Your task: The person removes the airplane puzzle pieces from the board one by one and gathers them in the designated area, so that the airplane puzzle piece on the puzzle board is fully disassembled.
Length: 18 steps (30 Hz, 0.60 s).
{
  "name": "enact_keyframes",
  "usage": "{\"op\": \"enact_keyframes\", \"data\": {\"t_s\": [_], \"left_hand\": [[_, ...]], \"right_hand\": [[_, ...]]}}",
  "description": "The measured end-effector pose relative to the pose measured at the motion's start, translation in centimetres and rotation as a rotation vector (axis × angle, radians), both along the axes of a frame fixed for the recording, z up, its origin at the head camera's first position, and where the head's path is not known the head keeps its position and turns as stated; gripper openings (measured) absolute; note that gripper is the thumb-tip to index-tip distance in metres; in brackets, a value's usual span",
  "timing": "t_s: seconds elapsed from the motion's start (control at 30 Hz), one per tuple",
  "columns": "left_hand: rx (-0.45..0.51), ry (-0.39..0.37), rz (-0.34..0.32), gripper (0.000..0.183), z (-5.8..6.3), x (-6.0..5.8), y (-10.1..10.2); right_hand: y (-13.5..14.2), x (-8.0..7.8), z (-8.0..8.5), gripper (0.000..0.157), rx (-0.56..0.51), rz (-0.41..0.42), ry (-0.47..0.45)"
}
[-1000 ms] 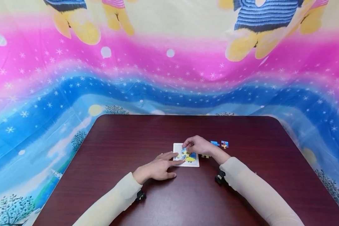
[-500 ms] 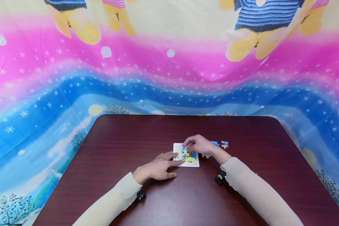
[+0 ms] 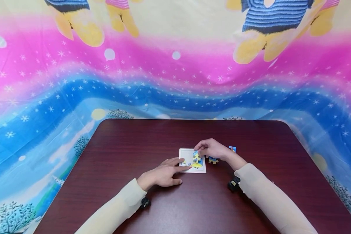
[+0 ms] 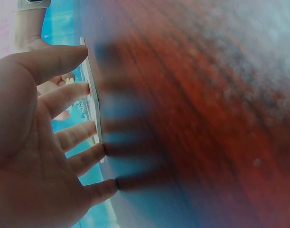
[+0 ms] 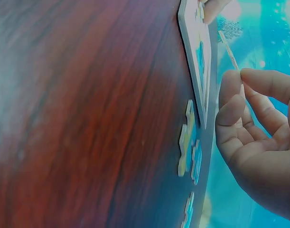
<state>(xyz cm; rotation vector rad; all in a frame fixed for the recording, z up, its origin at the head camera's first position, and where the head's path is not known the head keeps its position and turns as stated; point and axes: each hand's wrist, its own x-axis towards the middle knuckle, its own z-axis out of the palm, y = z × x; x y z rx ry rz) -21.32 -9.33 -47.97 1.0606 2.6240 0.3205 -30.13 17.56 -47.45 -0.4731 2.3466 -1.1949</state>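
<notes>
A white-framed jigsaw board [image 3: 186, 155] lies flat on the table, with a partly filled picture in yellow and blue. On its left and lower side rests my left hand [image 3: 165, 173], fingers spread and straight; the left wrist view shows the fingertips [image 4: 90, 126] at the board's edge. Over the board's right part, my right hand [image 3: 213, 150] pinches a puzzle piece [image 5: 229, 50] between thumb and index finger. That piece is held raised, seen nearly edge-on in the right wrist view. In the head view it overlaps the picture, so its exact outline is hard to tell.
Several loose puzzle pieces [image 5: 183, 154] lie right of the board, partly under my right forearm in the head view. One blue piece [image 3: 232, 149] sits farthest right. A patterned cloth [image 3: 175, 81] hangs behind the dark red-brown table [image 3: 134, 136].
My right hand has shifted right across the board with the pinched piece, from near its middle toward its upper right. My left hand has stayed in place.
</notes>
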Motion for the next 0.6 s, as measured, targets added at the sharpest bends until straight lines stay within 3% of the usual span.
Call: {"op": "enact_keyframes", "data": {"t_s": [0.6], "left_hand": [[-0.011, -0.003, 0.007, 0.061, 0.0, 0.1, -0.1]], "right_hand": [[4.7, 0.8, 0.5, 0.025, -0.004, -0.043, -0.007]]}}
